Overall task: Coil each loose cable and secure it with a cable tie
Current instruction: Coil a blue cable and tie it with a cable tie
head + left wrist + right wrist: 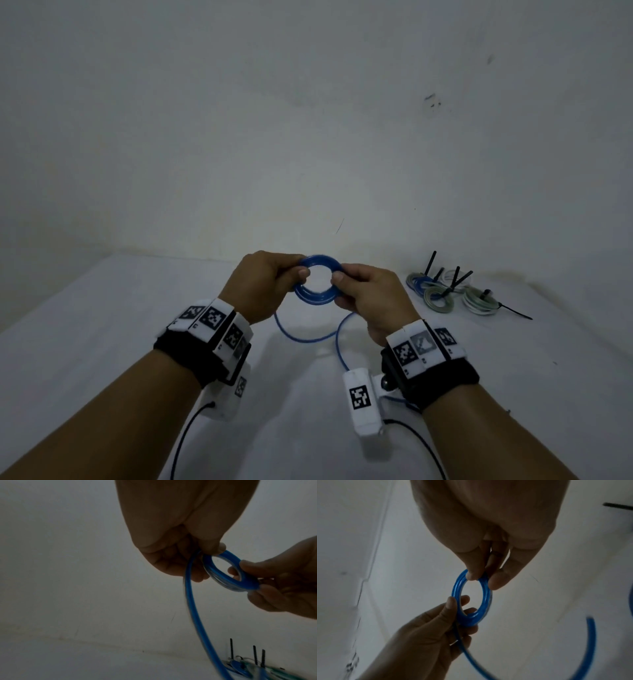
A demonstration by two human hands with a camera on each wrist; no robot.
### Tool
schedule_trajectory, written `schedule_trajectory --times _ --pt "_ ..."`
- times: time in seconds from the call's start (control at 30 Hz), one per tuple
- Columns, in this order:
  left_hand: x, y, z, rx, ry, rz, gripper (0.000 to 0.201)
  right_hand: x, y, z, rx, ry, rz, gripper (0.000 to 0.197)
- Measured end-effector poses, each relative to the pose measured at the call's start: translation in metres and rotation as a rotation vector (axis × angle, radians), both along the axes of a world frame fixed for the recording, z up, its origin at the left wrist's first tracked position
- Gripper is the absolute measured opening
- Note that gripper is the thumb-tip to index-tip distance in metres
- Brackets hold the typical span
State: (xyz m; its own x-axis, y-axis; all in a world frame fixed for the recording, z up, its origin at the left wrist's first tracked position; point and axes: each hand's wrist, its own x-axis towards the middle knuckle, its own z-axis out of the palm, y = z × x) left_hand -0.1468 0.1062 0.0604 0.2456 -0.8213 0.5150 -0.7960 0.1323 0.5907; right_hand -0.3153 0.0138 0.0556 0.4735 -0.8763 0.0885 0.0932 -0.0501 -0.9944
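Observation:
A blue cable, wound into a small coil, is held up above the white table between both hands. My left hand pinches the coil's left side with thumb and fingers. My right hand pinches its right side. The left wrist view shows the coil with the loose cable tail hanging down from it. In the right wrist view the coil is gripped at top and bottom by the two hands. The tail loops down onto the table and runs under my right wrist.
Several finished coils, blue, grey-green and white, lie at the table's right rear, each with a black cable tie sticking up. One tie trails off to the right. A white wall stands close behind the table.

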Motion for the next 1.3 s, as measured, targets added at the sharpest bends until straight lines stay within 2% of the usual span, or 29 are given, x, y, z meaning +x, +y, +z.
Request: schedule_trajectory --times 0.07,0.13,0.2,0.3,0.37,0.43,0.5,0.57,0.63,0.7,0.73,0.8,0.9,0.97,1.03,1.1,1.17,1.23,1.27,1.3 --pt "-0.005 -0.002 -0.005 0.008 0.130 0.013 0.020 0.001 0.003 -0.005 0.149 -0.086 0.008 0.014" --pt "-0.005 -0.004 -0.007 0.037 0.189 0.054 0.023 0.001 0.005 -0.009 0.175 -0.070 0.033 0.015" --pt "-0.003 -0.004 -0.006 0.083 0.120 0.085 0.024 -0.001 0.003 -0.010 -0.034 0.107 0.031 0.017" --pt "-0.002 -0.003 0.001 0.171 -0.158 0.098 0.024 -0.006 -0.001 -0.003 -0.528 0.405 0.020 0.026" --pt "-0.004 -0.003 0.005 0.210 -0.248 0.065 0.024 -0.005 -0.001 0.004 -0.674 0.507 0.066 0.021" --pt "-0.003 -0.004 0.006 0.196 -0.208 0.020 0.023 -0.005 -0.003 0.006 -0.716 0.545 0.064 0.016" --pt "0.000 -0.003 0.005 0.115 -0.081 0.003 0.023 -0.005 -0.007 0.004 -0.549 0.391 0.026 0.012" --pt "-0.001 -0.002 0.002 0.031 0.058 0.012 0.023 -0.003 -0.006 0.000 -0.225 0.142 0.009 0.011" --pt "-0.007 -0.003 -0.003 -0.023 0.202 0.008 0.022 0.000 0.000 -0.005 0.013 -0.036 -0.002 0.015" --pt "-0.012 -0.004 -0.006 -0.044 0.278 0.040 0.021 0.003 0.005 -0.010 0.134 -0.118 -0.002 0.017" --pt "-0.012 -0.005 -0.006 -0.036 0.258 0.072 0.021 0.005 0.007 -0.012 0.137 -0.108 0.007 0.017" --pt "-0.009 -0.005 -0.003 0.029 0.105 0.120 0.023 0.004 0.005 -0.015 -0.090 0.069 -0.008 0.021" --pt "-0.008 -0.004 0.005 0.169 -0.152 0.101 0.023 -0.001 -0.003 -0.010 -0.648 0.460 -0.039 0.025" --pt "-0.006 -0.004 0.009 0.216 -0.194 0.041 0.023 -0.002 -0.005 -0.004 -0.750 0.517 0.008 0.018" --pt "-0.004 -0.004 0.010 0.147 -0.116 0.016 0.022 -0.003 -0.010 -0.003 -0.613 0.372 -0.015 0.013" --pt "-0.003 -0.004 0.006 0.046 0.030 0.031 0.021 -0.001 -0.010 -0.004 -0.335 0.160 -0.037 0.010" --pt "-0.006 -0.005 0.000 0.014 0.132 0.036 0.020 0.001 -0.004 -0.008 -0.094 0.041 -0.021 0.010" --pt "-0.006 -0.005 -0.004 0.042 0.138 0.053 0.021 0.003 0.002 -0.015 0.032 0.008 0.015 0.011" --pt "-0.005 -0.005 -0.004 0.073 0.106 0.066 0.022 0.004 0.004 -0.018 0.033 0.034 0.033 0.012" --pt "-0.003 -0.005 -0.003 0.116 0.046 0.079 0.023 0.003 0.004 -0.020 -0.051 0.115 0.035 0.014"
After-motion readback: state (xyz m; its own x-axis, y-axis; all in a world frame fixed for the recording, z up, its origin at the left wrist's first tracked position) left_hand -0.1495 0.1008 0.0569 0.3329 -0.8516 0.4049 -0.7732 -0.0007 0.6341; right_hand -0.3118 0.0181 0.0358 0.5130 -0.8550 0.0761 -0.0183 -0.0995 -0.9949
